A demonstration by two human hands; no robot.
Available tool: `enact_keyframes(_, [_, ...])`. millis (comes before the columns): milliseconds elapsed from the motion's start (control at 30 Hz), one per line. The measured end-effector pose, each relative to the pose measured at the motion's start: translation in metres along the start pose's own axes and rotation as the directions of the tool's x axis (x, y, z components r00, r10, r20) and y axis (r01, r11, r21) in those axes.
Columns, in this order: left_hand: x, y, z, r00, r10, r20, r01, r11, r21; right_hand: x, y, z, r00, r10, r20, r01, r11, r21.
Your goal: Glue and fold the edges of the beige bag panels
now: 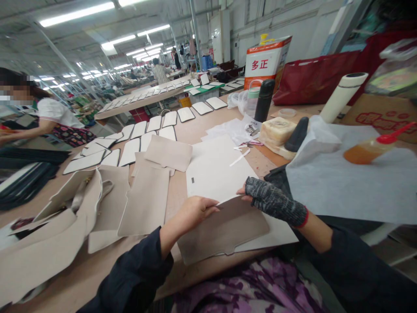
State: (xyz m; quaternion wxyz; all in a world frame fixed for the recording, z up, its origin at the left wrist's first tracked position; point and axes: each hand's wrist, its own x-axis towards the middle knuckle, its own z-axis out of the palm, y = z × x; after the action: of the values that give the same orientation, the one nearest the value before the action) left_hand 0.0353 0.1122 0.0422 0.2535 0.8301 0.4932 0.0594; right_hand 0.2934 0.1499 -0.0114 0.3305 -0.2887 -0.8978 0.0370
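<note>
My left hand (195, 211) pinches the top edge of a beige leather panel (224, 232) that lies near the table's front edge. My right hand (265, 198), in a grey knitted fingerless glove, grips the same panel's upper right edge. The panel rests partly on a white sheet (215, 169). More beige panels (146, 200) lie just to the left of it.
White-backed pieces (140, 130) lie in rows across the long table (185, 126). At right are a black flask (263, 100), a white bottle (342, 95), an orange squeeze bottle (368, 150), a yellow sponge block (276, 130), a tin (265, 61). A person (48, 117) sits at far left.
</note>
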Motion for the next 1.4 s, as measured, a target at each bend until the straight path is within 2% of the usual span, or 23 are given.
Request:
enact_keyframes(133, [0.004,0.001,0.006,1.0,0.003,-0.013,-0.003,0.999,0.046,0.0,0.001,0.001,1.0,0.001,-0.004,-0.001,1.0,-0.011])
enact_keyframes(233, [0.006,0.0,0.007,1.0,-0.002,-0.022,0.002,1.0,0.024,0.003,-0.001,0.0,1.0,0.03,0.009,-0.03,0.999,0.044])
enact_keyframes(367, [0.013,0.009,0.009,0.999,0.024,-0.037,-0.023,1.0,0.015,0.009,-0.01,-0.002,0.998,0.06,0.028,-0.063,0.991,0.122])
enact_keyframes(567, [0.024,0.02,0.017,0.989,0.145,-0.032,-0.14,0.983,0.121,0.015,-0.022,-0.004,0.995,0.093,0.034,-0.098,0.974,0.203])
enact_keyframes(733, [0.025,0.014,0.016,0.984,0.178,-0.025,-0.173,0.974,0.146,0.011,-0.02,-0.003,0.98,0.15,0.129,-0.187,0.917,0.352])
enact_keyframes(800, [0.025,0.01,0.014,0.986,0.162,-0.039,-0.154,0.976,0.156,0.004,-0.017,-0.001,0.966,0.209,0.15,-0.251,0.895,0.37])
enact_keyframes(933, [0.025,0.008,0.012,0.988,0.151,-0.03,-0.144,0.976,0.165,-0.009,-0.014,0.003,0.889,0.372,0.266,-0.448,0.827,0.339])
enact_keyframes(1000, [0.026,0.011,0.014,0.985,0.169,-0.024,-0.162,0.971,0.175,-0.01,-0.016,0.004,0.871,0.402,0.283,-0.485,0.796,0.363])
enact_keyframes(1200, [0.031,0.022,0.025,0.975,0.221,-0.038,-0.191,0.909,0.37,-0.006,-0.024,0.012,0.852,0.43,0.298,-0.523,0.726,0.448])
enact_keyframes(1300, [0.033,0.025,0.033,0.961,0.273,-0.036,-0.231,0.87,0.435,-0.009,-0.028,0.018,0.859,0.426,0.286,-0.511,0.751,0.417])
enact_keyframes(1400, [0.031,0.022,0.038,0.951,0.301,-0.064,-0.246,0.869,0.43,-0.017,-0.029,0.022,0.892,0.373,0.253,-0.449,0.793,0.412])
